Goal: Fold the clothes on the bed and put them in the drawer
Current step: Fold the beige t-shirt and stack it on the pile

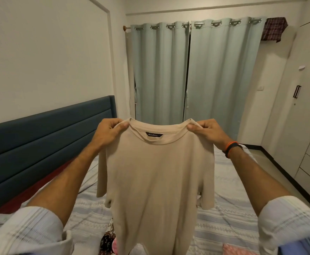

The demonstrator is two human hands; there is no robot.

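T-shirt (156, 173): beige, short-sleeved, round neck with a small dark label inside the collar; held up unfolded and hanging straight down above the bed, its 2 sleeves drooping at left and right, hem falling out of view at the near edge.
Grip: left hand (108, 131) pinches the left shoulder beside the collar, right hand (208, 131) pinches the right shoulder.
Bed (229, 214): covered by a pale blue-and-white striped sheet, running from near to far below the shirt.
Other clothes: a dark floral garment (108, 240) lies on the sheet near the shirt's lower left; a pink patterned piece (237, 250) at the near right.
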